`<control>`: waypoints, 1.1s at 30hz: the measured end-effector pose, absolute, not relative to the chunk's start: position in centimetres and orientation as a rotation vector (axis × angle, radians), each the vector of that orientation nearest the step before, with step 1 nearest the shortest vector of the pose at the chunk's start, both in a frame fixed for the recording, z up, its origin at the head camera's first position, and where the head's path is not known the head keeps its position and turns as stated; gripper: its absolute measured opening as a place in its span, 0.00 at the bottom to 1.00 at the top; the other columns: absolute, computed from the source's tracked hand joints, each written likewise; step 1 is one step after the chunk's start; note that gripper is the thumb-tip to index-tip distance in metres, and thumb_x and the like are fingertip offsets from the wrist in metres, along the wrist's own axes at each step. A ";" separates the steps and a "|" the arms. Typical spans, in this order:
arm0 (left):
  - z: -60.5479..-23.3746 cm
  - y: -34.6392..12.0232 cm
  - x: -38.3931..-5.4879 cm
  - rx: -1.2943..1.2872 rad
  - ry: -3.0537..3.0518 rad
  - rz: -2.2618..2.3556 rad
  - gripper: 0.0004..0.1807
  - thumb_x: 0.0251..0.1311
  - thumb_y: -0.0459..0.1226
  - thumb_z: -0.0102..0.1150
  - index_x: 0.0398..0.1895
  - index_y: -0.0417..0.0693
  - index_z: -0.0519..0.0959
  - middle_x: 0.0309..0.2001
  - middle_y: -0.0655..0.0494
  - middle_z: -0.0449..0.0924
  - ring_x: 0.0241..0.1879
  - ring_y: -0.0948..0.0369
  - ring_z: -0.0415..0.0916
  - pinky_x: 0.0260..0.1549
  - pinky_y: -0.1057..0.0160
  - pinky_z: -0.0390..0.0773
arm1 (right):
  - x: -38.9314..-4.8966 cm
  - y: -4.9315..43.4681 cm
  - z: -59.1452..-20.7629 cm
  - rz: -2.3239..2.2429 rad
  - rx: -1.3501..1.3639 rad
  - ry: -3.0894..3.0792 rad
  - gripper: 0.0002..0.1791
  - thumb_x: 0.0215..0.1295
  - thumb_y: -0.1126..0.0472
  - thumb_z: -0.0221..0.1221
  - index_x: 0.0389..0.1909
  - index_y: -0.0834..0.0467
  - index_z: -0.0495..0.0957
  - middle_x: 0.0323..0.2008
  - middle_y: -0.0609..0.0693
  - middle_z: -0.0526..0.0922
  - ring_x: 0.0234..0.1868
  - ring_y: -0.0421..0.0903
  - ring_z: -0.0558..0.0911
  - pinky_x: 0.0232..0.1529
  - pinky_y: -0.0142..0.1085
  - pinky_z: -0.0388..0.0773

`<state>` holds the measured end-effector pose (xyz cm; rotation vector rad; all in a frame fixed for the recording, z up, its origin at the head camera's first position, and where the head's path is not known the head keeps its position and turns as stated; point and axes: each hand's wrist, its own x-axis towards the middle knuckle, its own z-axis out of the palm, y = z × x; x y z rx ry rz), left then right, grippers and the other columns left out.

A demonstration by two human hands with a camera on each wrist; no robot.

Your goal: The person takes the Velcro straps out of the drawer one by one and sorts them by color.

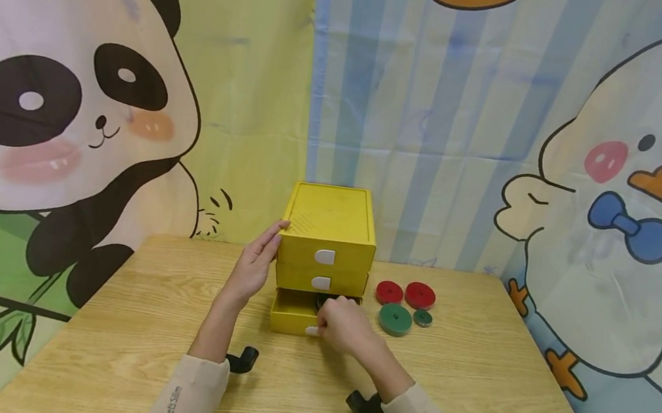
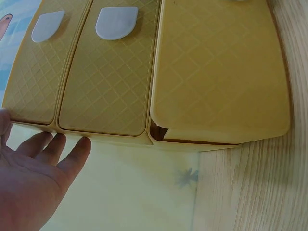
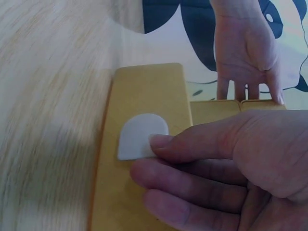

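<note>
A small yellow cabinet [image 1: 330, 213] of three stacked drawers stands on the wooden table. Its bottom drawer [image 1: 290, 323] is pulled partway out, and a dark round thing [image 1: 320, 301] shows inside, partly hidden by my right hand. That right hand [image 1: 348, 328] is at the drawer's front, with its thumb [image 3: 163, 141] on the white handle [image 3: 139, 137] and the other fingers curled; the index fingertip is hidden. My left hand [image 1: 254, 262] rests its extended fingers [image 2: 77, 151] against the cabinet's left side, near the upper drawers.
To the right of the cabinet lie two red discs [image 1: 420, 296], a larger green disc [image 1: 394, 319] and a small dark green disc [image 1: 423, 318]. Cartoon-printed curtains [image 1: 258, 89] hang behind the table [image 1: 470, 386]. Black wrist mounts [image 1: 363, 406] stick out from both wrists.
</note>
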<state>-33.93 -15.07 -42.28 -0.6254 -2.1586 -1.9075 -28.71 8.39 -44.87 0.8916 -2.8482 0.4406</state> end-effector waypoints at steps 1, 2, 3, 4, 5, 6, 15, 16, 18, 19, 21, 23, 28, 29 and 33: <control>-42.3 -15.1 -33.9 -0.627 -2.157 -1.908 0.26 0.83 0.54 0.40 0.78 0.65 0.67 0.80 0.65 0.58 0.78 0.59 0.58 0.75 0.43 0.64 | -28.6 8.4 -44.8 0.438 0.901 -2.853 0.27 0.63 0.63 0.71 0.08 0.47 0.71 0.12 0.37 0.57 0.18 0.36 0.59 0.17 0.29 0.53; -42.3 -15.1 -34.0 -0.627 -2.155 -1.910 0.26 0.83 0.54 0.40 0.78 0.64 0.67 0.80 0.64 0.59 0.78 0.59 0.58 0.74 0.43 0.64 | -28.5 8.4 -44.7 0.437 0.908 -2.861 0.28 0.64 0.60 0.72 0.08 0.48 0.70 0.12 0.38 0.57 0.17 0.36 0.59 0.17 0.29 0.52; -42.3 -15.1 -34.0 -0.626 -2.155 -1.910 0.25 0.83 0.54 0.40 0.78 0.64 0.67 0.80 0.64 0.59 0.78 0.59 0.59 0.74 0.43 0.64 | -28.4 8.3 -44.6 0.433 0.916 -2.870 0.28 0.65 0.58 0.72 0.08 0.48 0.69 0.12 0.37 0.57 0.17 0.36 0.59 0.16 0.29 0.52; -42.3 -15.0 -34.0 -0.625 -2.153 -1.911 0.25 0.83 0.53 0.40 0.78 0.64 0.67 0.80 0.64 0.59 0.78 0.59 0.59 0.75 0.44 0.64 | -28.3 8.3 -44.4 0.434 0.923 -2.882 0.29 0.65 0.57 0.72 0.07 0.48 0.69 0.12 0.37 0.57 0.17 0.36 0.59 0.16 0.29 0.53; -42.3 -15.0 -34.0 -0.624 -2.152 -1.913 0.25 0.83 0.53 0.40 0.78 0.64 0.67 0.80 0.64 0.59 0.78 0.59 0.58 0.75 0.44 0.63 | -28.2 8.3 -44.3 0.433 0.930 -2.892 0.29 0.65 0.55 0.72 0.07 0.48 0.70 0.11 0.37 0.57 0.16 0.35 0.59 0.16 0.29 0.53; -42.3 -15.0 -33.9 -0.623 -2.152 -1.917 0.25 0.83 0.53 0.40 0.78 0.64 0.67 0.80 0.64 0.59 0.78 0.59 0.59 0.75 0.44 0.63 | -28.0 8.3 -44.2 0.437 0.937 -2.901 0.29 0.65 0.54 0.73 0.08 0.48 0.70 0.11 0.37 0.58 0.16 0.35 0.60 0.16 0.28 0.54; -42.3 -15.1 -33.9 -0.631 -2.159 -1.928 0.26 0.83 0.54 0.40 0.78 0.65 0.66 0.81 0.65 0.58 0.79 0.59 0.57 0.75 0.44 0.63 | -27.4 8.4 -43.6 0.415 0.995 -2.921 0.27 0.63 0.50 0.74 0.08 0.48 0.73 0.10 0.36 0.60 0.15 0.35 0.61 0.16 0.28 0.58; -42.3 -15.1 -33.9 -0.634 -2.157 -1.928 0.26 0.83 0.54 0.40 0.78 0.65 0.66 0.81 0.65 0.57 0.79 0.59 0.57 0.75 0.44 0.63 | -27.3 8.4 -43.6 0.404 0.999 -2.923 0.28 0.63 0.50 0.74 0.08 0.48 0.72 0.10 0.36 0.59 0.15 0.35 0.60 0.16 0.28 0.57; -42.2 -15.1 -33.9 -0.638 -2.154 -1.928 0.26 0.83 0.53 0.40 0.78 0.65 0.66 0.81 0.65 0.57 0.79 0.59 0.57 0.75 0.44 0.63 | -27.2 8.4 -43.5 0.386 1.009 -2.931 0.29 0.63 0.50 0.74 0.07 0.48 0.71 0.10 0.36 0.57 0.15 0.35 0.59 0.16 0.28 0.55; -42.2 -15.1 -33.9 -0.638 -2.153 -1.926 0.26 0.83 0.53 0.40 0.78 0.65 0.66 0.81 0.65 0.57 0.79 0.59 0.57 0.75 0.44 0.63 | -27.2 8.4 -43.4 0.379 1.014 -2.936 0.30 0.63 0.49 0.74 0.07 0.48 0.70 0.10 0.36 0.56 0.15 0.35 0.59 0.16 0.28 0.54; -42.2 -15.1 -33.9 -0.635 -2.153 -1.920 0.25 0.83 0.53 0.40 0.78 0.65 0.67 0.81 0.65 0.58 0.78 0.59 0.58 0.75 0.44 0.63 | -27.1 8.4 -43.4 0.356 1.025 -2.945 0.31 0.63 0.49 0.74 0.06 0.48 0.68 0.10 0.36 0.55 0.16 0.35 0.58 0.16 0.29 0.54; -42.3 -15.1 -33.9 -0.636 -2.149 -1.919 0.25 0.83 0.53 0.40 0.78 0.64 0.67 0.81 0.64 0.59 0.78 0.59 0.59 0.75 0.44 0.64 | -27.0 8.3 -43.3 0.333 1.034 -2.951 0.31 0.63 0.49 0.74 0.06 0.47 0.67 0.10 0.36 0.54 0.16 0.35 0.58 0.16 0.28 0.54; -42.3 -15.1 -34.0 -0.631 -2.148 -1.916 0.25 0.83 0.53 0.40 0.77 0.65 0.68 0.80 0.64 0.59 0.78 0.59 0.60 0.74 0.44 0.64 | -27.0 8.3 -43.3 0.310 1.041 -2.950 0.32 0.63 0.49 0.74 0.06 0.47 0.66 0.11 0.36 0.53 0.17 0.35 0.57 0.17 0.29 0.52; -42.3 -15.1 -34.0 -0.631 -2.148 -1.915 0.25 0.83 0.53 0.40 0.77 0.65 0.68 0.80 0.65 0.59 0.77 0.59 0.60 0.74 0.44 0.64 | -27.0 8.3 -43.3 0.317 1.041 -2.950 0.32 0.63 0.49 0.74 0.06 0.47 0.66 0.10 0.36 0.53 0.16 0.35 0.57 0.17 0.29 0.52; -42.3 -15.1 -34.0 -0.637 -2.145 -1.917 0.25 0.83 0.53 0.40 0.77 0.65 0.68 0.80 0.64 0.59 0.77 0.58 0.61 0.74 0.44 0.65 | -27.1 8.5 -43.2 0.368 1.048 -2.956 0.31 0.63 0.50 0.74 0.07 0.48 0.68 0.11 0.36 0.53 0.16 0.35 0.57 0.17 0.29 0.51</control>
